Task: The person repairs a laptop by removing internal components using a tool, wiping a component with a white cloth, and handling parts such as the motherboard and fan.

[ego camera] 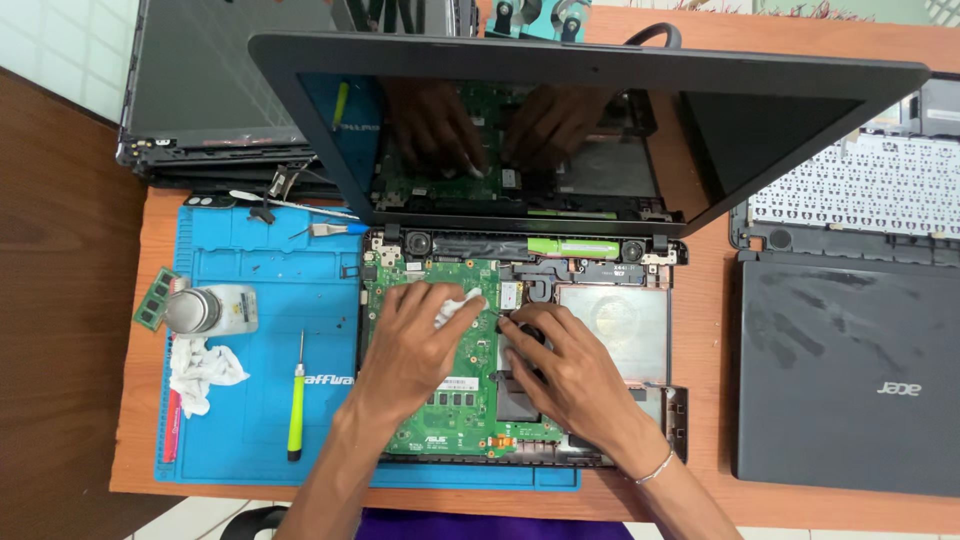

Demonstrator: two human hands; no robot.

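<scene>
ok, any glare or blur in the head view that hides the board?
Head view: even light, soft shadows. The glossy black laptop screen mirrors both hands and the green circuit board; no blown-out glare. Left hand on white cloth, right hand beside it, both sharp. Frame edges bow slightly.

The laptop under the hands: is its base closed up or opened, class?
Opened. The laptop has no keyboard cover; its green circuit board lies bare beneath the left hand and right hand.

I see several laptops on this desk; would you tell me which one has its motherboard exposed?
The middle laptop, under both hands, on the blue mat: its green motherboard shows. The dark laptop at right lies closed, and the stacked ones at upper left show none.
</scene>
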